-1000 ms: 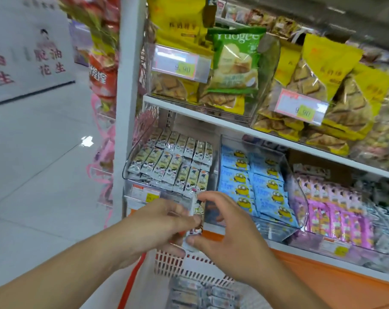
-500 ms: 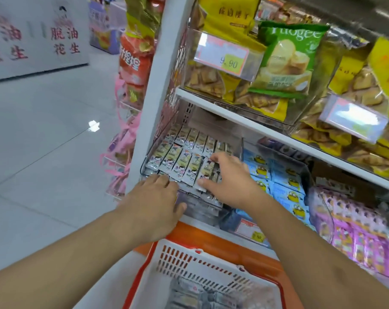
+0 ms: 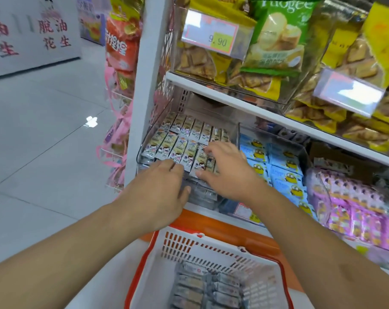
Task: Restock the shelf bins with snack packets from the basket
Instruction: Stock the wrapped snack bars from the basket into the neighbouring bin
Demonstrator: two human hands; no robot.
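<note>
A clear shelf bin (image 3: 142,162) on the lower shelf holds rows of small grey-and-white snack packets (image 3: 178,143). My left hand (image 3: 160,192) lies at the bin's front edge, fingertips touching the front row of packets. My right hand (image 3: 227,170) reaches into the bin's right side, fingers spread flat over the packets there. Neither hand plainly grips a packet. Below, a white basket with an orange rim (image 3: 189,246) holds several more grey packets (image 3: 202,286).
A bin of blue packets (image 3: 282,166) stands right of the grey ones, then pink packets (image 3: 356,208). The upper shelf (image 3: 233,101) carries yellow and green snack bags and a 9.90 price tag (image 3: 211,36). Tiled floor (image 3: 44,141) lies left of the white upright.
Both hands went from holding a packet in front of the bin to resting on the packets inside it. The view has come closer to the shelf.
</note>
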